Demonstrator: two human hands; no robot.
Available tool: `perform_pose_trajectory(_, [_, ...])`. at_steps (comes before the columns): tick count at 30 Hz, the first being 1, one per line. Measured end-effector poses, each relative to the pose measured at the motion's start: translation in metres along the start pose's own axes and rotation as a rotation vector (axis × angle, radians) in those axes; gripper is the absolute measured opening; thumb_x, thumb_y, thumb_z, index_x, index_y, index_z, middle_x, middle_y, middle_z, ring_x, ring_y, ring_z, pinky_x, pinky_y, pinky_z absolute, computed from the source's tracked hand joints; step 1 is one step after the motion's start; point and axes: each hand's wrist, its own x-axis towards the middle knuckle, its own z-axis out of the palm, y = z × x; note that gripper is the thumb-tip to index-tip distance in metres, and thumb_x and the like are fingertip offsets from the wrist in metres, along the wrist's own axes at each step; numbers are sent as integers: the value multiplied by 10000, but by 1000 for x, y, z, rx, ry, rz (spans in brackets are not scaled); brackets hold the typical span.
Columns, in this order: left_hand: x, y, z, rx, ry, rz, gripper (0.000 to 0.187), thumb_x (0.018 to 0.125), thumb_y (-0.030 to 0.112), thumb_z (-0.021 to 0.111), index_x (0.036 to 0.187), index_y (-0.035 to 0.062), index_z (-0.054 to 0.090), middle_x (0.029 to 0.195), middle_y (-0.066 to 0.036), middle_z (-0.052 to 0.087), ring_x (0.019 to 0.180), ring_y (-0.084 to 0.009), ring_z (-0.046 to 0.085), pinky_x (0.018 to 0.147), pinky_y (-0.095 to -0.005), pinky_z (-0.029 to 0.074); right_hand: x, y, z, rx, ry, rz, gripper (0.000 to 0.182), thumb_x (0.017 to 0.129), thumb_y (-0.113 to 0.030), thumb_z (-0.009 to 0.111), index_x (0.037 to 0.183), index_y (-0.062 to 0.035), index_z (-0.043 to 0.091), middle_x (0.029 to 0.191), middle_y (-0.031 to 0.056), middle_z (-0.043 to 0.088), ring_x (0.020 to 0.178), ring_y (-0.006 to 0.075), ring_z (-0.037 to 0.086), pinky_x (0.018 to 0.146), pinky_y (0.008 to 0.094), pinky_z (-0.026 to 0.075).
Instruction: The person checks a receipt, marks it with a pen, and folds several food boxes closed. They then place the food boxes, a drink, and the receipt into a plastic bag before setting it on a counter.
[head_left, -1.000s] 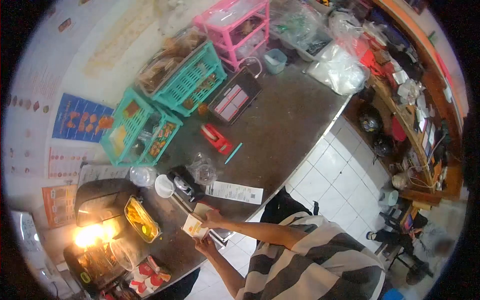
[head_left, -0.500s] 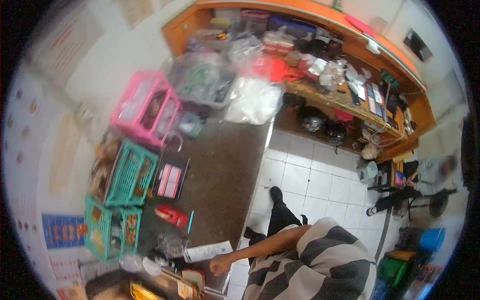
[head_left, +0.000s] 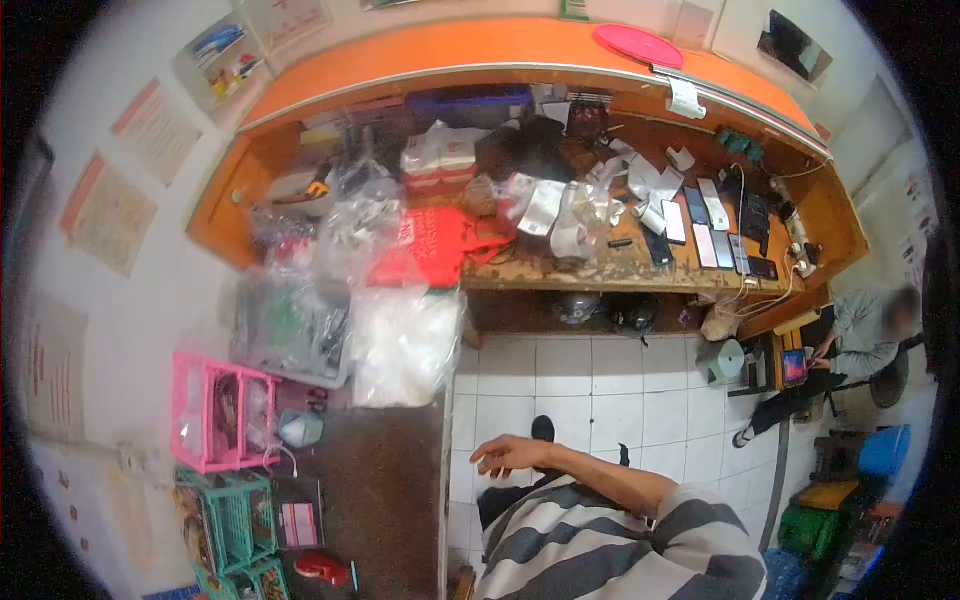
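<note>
My right hand (head_left: 507,455) hangs in mid-air over the white tiled floor, in front of my striped shirt. Its fingers are loosely bent and a little apart, with nothing visible in them. Just left of it runs the edge of a dark brown table (head_left: 385,480). My left hand does not show. On the table's far end lies a stack of clear plastic bags (head_left: 405,345), beside a grey bin (head_left: 290,330) full of plastic-wrapped items.
Along the left stand a pink rack (head_left: 215,415), green baskets (head_left: 235,520) and a red tape dispenser (head_left: 322,568). Ahead, a wooden counter (head_left: 560,275) holds a red bag (head_left: 430,245), papers and several phones (head_left: 705,240). A seated person (head_left: 855,335) is at the right.
My view has swung right toward the counter. My right hand, earlier closed over the table's near end beside a white paper, is now raised away from it with looser fingers.
</note>
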Motion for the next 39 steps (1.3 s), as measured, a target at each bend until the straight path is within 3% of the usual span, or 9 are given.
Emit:
perform_pose_trajectory(9, [2,-60,125,-35,9,57,425,914,210,660,1238,-21,512,1127,-183,580,1007,-302,581,844,-441,495,-45,-49,-173,356,425,-167,324,975,-220,600,1258,-61,602,1050,50,678,890,129,634,744,273,525])
perform_pose_trajectory(11, [31,-18,167,-71,-144,140,382,912,173,655,1212,-16,514,1103,-166,569,994,-282,567,853,-435,485,-40,-61,-197,376,453,-161,324,974,-219,601,1257,-62,601,1048,49,677,888,127,632,744,271,523])
perform_pose_trajectory(15, [106,239,273,-172,-439,126,331,880,209,694,1099,0,561,985,-96,577,917,-212,541,806,-354,461,-25,-83,-257,327,496,-164,332,965,-192,610,1268,-56,585,1043,45,667,875,121,618,746,264,516])
perform_pose_trajectory(17, [143,280,328,-135,-585,258,161,903,32,596,1054,1,551,944,-79,540,880,-174,533,768,-327,478,-27,-101,-284,228,590,-205,327,957,-106,587,1277,-42,571,1014,44,656,852,117,608,723,255,512])
perform_pose_trajectory(23, [183,416,454,-315,-887,234,117,892,-10,593,1007,-1,568,917,-55,561,841,-143,543,718,-270,465,-47,-150,-343,326,847,-331,332,934,-32,575,1265,-13,570,991,45,652,872,111,609,764,256,514])
perform_pose_trajectory(28, [162,479,517,-219,-1036,318,90,878,-3,624,963,11,600,897,-59,577,824,-143,554,708,-274,467,-60,-156,-359,446,1018,-324,281,897,-61,652,1167,3,610,869,16,656,748,75,571,681,222,486])
perform_pose_trajectory(31, [141,517,531,-156,-1142,459,74,859,18,669,917,10,622,846,-70,589,762,-153,566,682,-274,462,-68,-153,-375,473,1536,-179,169,837,-36,709,951,-3,589,712,1,588,662,67,563,613,231,468])
perform_pose_trajectory(34, [125,523,549,-208,-1211,523,85,851,8,672,922,14,625,828,-73,598,732,-147,572,668,-268,462,-89,-166,-399,383,1857,-132,313,758,-33,759,1010,-8,575,894,61,603,678,107,589,575,253,469])
perform_pose_trajectory(39, [109,552,554,-171,-1282,513,91,850,-3,663,934,14,632,845,-89,621,729,-163,594,667,-277,469,-108,-195,-439,-66,1863,-103,551,636,15,757,1155,-23,574,1118,143,562,848,247,632,687,319,519])
